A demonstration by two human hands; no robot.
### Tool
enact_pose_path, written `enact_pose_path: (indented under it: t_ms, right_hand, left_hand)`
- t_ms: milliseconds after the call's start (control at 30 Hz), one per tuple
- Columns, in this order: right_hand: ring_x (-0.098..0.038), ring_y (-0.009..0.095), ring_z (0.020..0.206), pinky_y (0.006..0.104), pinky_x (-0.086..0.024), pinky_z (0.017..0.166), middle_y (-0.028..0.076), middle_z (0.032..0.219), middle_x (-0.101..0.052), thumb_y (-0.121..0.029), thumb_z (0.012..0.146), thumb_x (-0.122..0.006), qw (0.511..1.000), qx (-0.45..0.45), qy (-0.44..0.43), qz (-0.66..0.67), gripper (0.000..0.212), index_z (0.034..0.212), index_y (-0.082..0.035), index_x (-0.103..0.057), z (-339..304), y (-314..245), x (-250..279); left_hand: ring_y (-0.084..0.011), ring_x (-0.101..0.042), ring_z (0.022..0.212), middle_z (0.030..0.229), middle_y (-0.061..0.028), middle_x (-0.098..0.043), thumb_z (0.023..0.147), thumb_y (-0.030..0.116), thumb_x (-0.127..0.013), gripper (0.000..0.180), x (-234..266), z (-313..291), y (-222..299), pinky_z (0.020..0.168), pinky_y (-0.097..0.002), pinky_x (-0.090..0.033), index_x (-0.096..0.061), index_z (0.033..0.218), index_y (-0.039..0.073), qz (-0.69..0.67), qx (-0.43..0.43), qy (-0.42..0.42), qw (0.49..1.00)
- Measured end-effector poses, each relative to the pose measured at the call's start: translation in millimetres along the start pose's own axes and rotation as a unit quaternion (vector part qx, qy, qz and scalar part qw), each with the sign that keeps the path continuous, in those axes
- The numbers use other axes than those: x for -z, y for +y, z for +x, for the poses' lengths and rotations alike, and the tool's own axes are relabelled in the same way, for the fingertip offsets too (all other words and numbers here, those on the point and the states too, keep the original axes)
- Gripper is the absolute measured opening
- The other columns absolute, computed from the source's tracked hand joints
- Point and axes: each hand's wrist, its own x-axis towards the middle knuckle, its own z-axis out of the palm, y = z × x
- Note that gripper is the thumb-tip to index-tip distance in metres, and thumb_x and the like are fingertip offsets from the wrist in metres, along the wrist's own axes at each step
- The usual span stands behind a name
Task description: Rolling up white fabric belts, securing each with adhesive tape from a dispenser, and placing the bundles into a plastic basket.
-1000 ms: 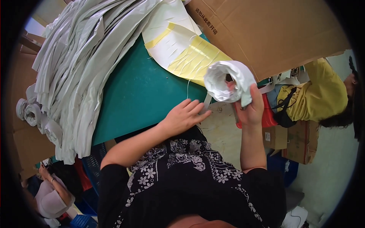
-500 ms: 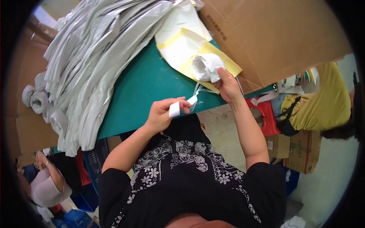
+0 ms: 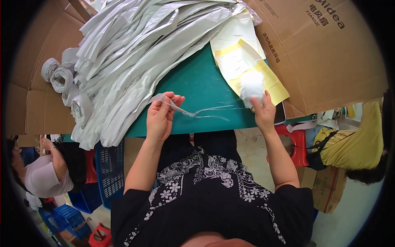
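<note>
Over the front of the green table [image 3: 191, 82], my left hand [image 3: 159, 119] pinches a thin translucent white strip [image 3: 181, 110]. Past a knot-like gather, the strip splits into loose thin strands that trail right. My right hand [image 3: 265, 114] is closed on a small white roll [image 3: 252, 84], blurred by motion, above white sheets with yellow edges [image 3: 235, 61]. Between the two hands a faint strand stretches toward the roll; whether it joins the roll I cannot tell. A large pile of long, pale grey-white plastic strips [image 3: 135, 53] covers the table's left and back.
Several rolled strips [image 3: 61, 80] lie left of the pile. Cardboard [image 3: 329, 61] borders the table at the right, with more cardboard [image 3: 45, 82] at the left. A blue crate [image 3: 110, 171] stands below. One person [image 3: 49, 173] sits at left, another in yellow [image 3: 354, 140] at right.
My left hand has moved left and up, drawing the strip and its strands away from the roll. My right hand has shifted right and slightly down with the roll. The whole view has swung too.
</note>
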Motion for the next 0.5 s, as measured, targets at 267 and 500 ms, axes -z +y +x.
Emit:
enact_pose_path:
  t_ms: [267,500]
  right_hand:
    - [-0.057,0.028,0.096,0.0387,-0.044,0.085,0.012,0.100,-0.060,-0.016,0.077,-0.067,0.973,0.191,0.040,-0.123,0.025,0.097,-0.001,-0.061,-19,-50,-100]
    - [-0.052,0.026,0.107,0.0485,-0.037,0.091,0.008,0.101,-0.059,-0.009,0.061,-0.071,0.951,0.254,-0.062,-0.167,0.032,0.092,-0.003,-0.062,-32,-29,-105]
  left_hand:
    - [-0.0261,-0.060,0.096,0.099,-0.0126,-0.062,0.093,0.016,-0.048,0.021,5,0,-9,0.087,-0.0366,-0.048,-0.056,0.104,0.000,0.009,-0.027,0.035,0.999]
    - [-0.0091,-0.053,0.075,0.089,-0.0061,-0.055,0.093,0.007,-0.045,0.023,76,5,175,0.066,-0.0213,-0.047,-0.048,0.114,-0.001,-0.015,-0.281,-0.012,0.959]
